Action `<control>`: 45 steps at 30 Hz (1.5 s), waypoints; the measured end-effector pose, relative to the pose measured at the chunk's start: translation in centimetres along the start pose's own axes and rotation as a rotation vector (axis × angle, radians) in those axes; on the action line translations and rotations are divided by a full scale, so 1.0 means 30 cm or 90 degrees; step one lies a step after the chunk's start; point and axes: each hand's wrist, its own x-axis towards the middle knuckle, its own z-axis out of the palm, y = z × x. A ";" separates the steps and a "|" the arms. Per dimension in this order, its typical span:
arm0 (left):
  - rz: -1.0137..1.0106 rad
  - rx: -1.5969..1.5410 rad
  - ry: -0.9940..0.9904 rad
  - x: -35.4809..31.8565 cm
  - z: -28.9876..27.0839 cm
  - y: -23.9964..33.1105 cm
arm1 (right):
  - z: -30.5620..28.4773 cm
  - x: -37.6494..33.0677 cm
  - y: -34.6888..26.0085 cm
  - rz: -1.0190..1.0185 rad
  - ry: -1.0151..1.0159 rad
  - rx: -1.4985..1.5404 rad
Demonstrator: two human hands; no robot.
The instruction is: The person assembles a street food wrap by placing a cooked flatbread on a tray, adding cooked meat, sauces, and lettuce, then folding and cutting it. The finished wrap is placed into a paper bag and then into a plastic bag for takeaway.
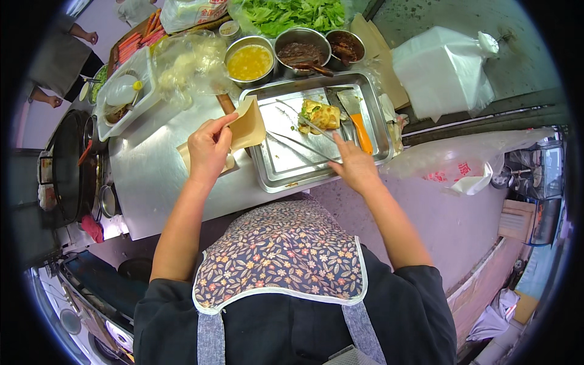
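My left hand (210, 149) is closed on a brown paper bag (248, 125), pinching it near its upper part. The bag is held up at the left side of a metal tray (277, 176). My right hand (358, 164) grips metal tongs (299, 145), their two arms spread apart and pointing left over the tray. A filled, folded flatbread (322, 114) with green bits showing lies in the tray, and the upper tong arm passes along its lower edge. To its right rests a scraper with an orange handle (361, 132).
Behind the tray stand metal bowls of yellow liquid (249, 62), dark paste (302, 52) and a dark red sauce (344, 47). Green lettuce (292, 15) lies farther back. A white bin (125, 94) stands left, plastic bags (441, 70) right. Another person (58, 58) is at far left.
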 end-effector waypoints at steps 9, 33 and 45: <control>-0.115 -0.072 0.015 -0.064 0.057 -0.033 | -0.265 -0.049 0.394 0.003 0.068 0.052; -0.152 -0.054 0.059 -0.130 0.039 -0.076 | -0.245 0.170 0.393 0.174 -0.565 0.643; -0.203 -0.045 0.101 -0.186 -0.002 -0.080 | -0.200 0.410 0.243 0.084 -0.599 0.637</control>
